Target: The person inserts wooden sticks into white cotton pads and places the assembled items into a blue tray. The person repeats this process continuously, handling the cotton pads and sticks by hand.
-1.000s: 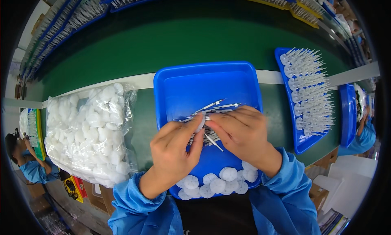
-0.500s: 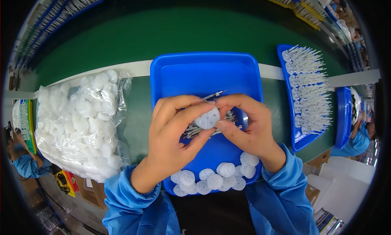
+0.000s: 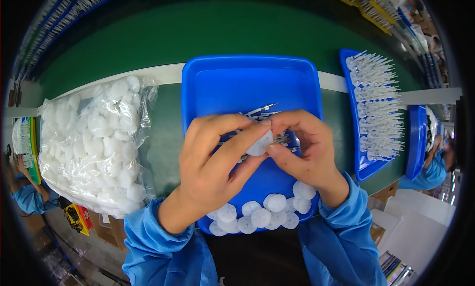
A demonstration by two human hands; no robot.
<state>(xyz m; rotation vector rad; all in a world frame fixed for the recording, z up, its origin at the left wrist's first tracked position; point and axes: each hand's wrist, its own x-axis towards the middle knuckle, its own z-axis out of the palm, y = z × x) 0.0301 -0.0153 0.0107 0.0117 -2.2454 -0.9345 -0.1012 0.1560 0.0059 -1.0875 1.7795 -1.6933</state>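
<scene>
Over a blue tray [image 3: 250, 63], both my hands come together at a translucent white round disc [image 3: 259, 143]. My left hand [image 3: 215, 157] pinches the disc between thumb and fingers. The thumb and forefinger of my right hand [image 3: 307, 155] close on its right edge; any small part between those fingertips is hidden. Thin grey-white sticks [image 3: 262, 109], some with dark tips, lie in the tray behind and under my hands. Several similar white discs [image 3: 261, 217] lie overlapping along the tray's near side.
A clear plastic bag [image 3: 94, 142] of white round pieces lies on the left. To the right, another blue tray [image 3: 355, 95] holds rows of discs with upright sticks. Racks with trays [image 3: 64, 33] stand at the far corners. Co-workers' blue sleeves [image 3: 431, 173] show at both sides.
The disc has turned from facing up to a more tilted position, and my fingers have drawn closer around it. The whole view has shifted slightly.
</scene>
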